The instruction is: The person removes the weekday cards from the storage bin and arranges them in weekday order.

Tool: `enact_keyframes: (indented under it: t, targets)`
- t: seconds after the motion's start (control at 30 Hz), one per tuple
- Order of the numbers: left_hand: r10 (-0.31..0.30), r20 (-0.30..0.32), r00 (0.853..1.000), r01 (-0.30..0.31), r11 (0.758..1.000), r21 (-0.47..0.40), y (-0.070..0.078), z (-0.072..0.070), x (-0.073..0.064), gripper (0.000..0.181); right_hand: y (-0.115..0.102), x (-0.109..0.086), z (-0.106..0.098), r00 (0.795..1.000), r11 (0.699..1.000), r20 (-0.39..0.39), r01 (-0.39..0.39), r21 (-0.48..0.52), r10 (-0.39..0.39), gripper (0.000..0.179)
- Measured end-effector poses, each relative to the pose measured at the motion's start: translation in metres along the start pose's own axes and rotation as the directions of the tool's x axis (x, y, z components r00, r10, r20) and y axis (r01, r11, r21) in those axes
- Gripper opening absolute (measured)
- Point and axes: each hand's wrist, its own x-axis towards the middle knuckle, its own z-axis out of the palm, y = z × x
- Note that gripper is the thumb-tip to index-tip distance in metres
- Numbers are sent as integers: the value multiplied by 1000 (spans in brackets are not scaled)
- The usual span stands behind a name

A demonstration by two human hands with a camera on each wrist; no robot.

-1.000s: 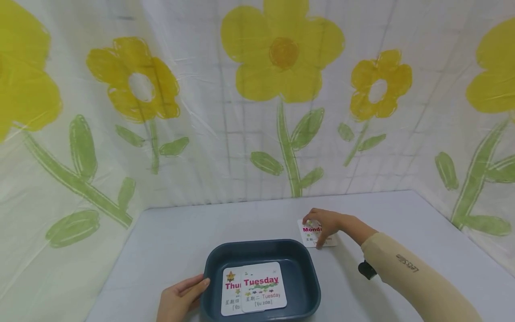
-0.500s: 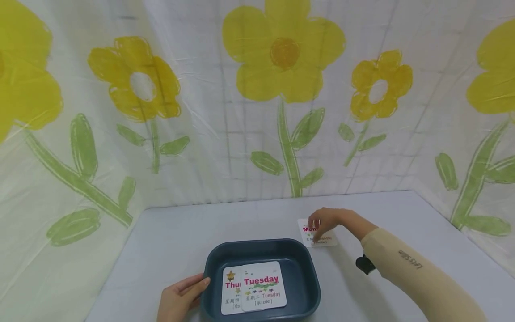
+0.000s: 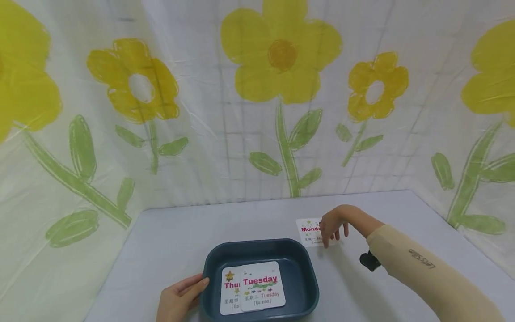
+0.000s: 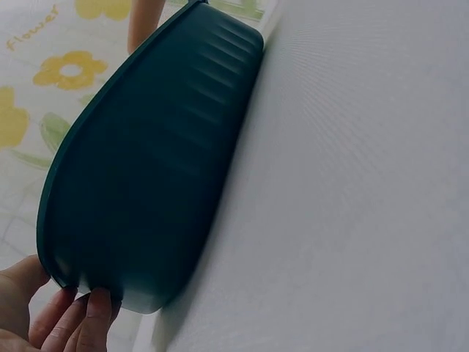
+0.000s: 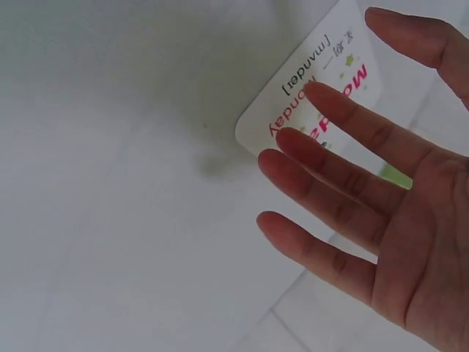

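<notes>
My left hand (image 3: 181, 296) grips the left rim of a dark teal plastic tub (image 3: 301, 286), thumb at the edge and fingers against the outer wall, as the left wrist view shows. Inside the tub lie two white cards: a Tuesday card (image 3: 262, 290) overlapping a Thursday card (image 3: 229, 295), whose word is partly covered. Beyond the tub's far right corner, a Monday card (image 3: 309, 231) lies flat on the table. My right hand (image 3: 335, 223) hovers over its right part, hiding some print. In the right wrist view its fingers are spread, holding nothing.
The white table (image 3: 181, 241) runs back to a pale curtain (image 3: 209, 156) printed with yellow flowers, which also hangs at both sides. A small black object (image 3: 369, 261) sits beneath my right sleeve (image 3: 418, 268).
My right hand has shifted to the right over the Monday card, its fingers turning downward. The card stays in place. My left hand and the tub keep their position.
</notes>
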Motion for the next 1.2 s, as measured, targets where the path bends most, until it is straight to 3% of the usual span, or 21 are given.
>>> enact_keyframes:
  t: [0.33,0.67,0.87,1.03,1.2]
  targets:
    - [-13,-9,1000,13,1000,-4,-2,1,1,63,-10,-9,-4,999,999,7,42,29,-42,22]
    - [-2,-23,1000,2,1000,20,-1,2,0,66,-44,-28,-14,986,987,-35,160,-12,-161,30]
    - [5,-19,1000,-4,1000,21,0,1,-1,66,-75,-51,-17,952,949,-85,281,-146,-295,31]
    - [1,-19,1000,-1,1000,12,0,1,-1,69,-101,-66,-15,919,902,-58,369,-225,-390,35]
    - [1,-15,1000,-1,1000,3,0,1,-2,67,-121,-71,-6,885,863,-20,448,-235,-465,38]
